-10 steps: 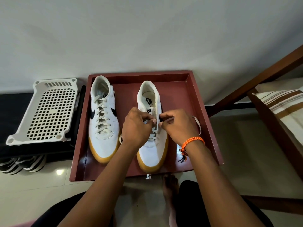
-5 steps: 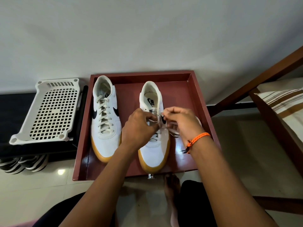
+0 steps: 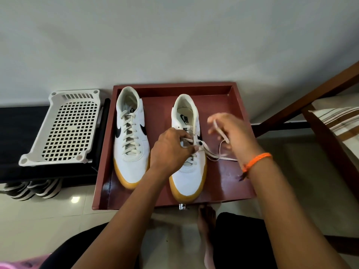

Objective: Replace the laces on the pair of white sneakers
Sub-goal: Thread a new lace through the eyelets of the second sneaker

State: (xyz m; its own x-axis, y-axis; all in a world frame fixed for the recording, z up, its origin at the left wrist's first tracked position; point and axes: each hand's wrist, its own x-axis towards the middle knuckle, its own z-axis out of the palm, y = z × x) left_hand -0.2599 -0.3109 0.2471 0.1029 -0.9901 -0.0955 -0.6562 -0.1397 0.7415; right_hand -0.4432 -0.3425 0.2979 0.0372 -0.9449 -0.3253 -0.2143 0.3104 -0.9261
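Two white sneakers with gum soles stand toes toward me in a dark red wooden tray (image 3: 239, 105). The left sneaker (image 3: 131, 136) is fully laced. My left hand (image 3: 171, 150) grips the eyelet area of the right sneaker (image 3: 187, 177), pinching the lace at its tongue. My right hand (image 3: 235, 133), blurred with motion, is out to the right of that shoe and holds the loose cream lace (image 3: 217, 156), which trails from the eyelets across the tray floor.
A white perforated plastic rack (image 3: 64, 127) lies on a black bench at the left, with striped shoes (image 3: 33, 189) under it. A wooden bed frame (image 3: 303, 101) and a striped cushion (image 3: 342, 121) stand at the right. My bare foot (image 3: 206, 220) rests on the tiled floor before the tray.
My right hand has swung out to the right, away from the shoe, drawing the lace through the eyelets. My left hand has stayed on the right sneaker.
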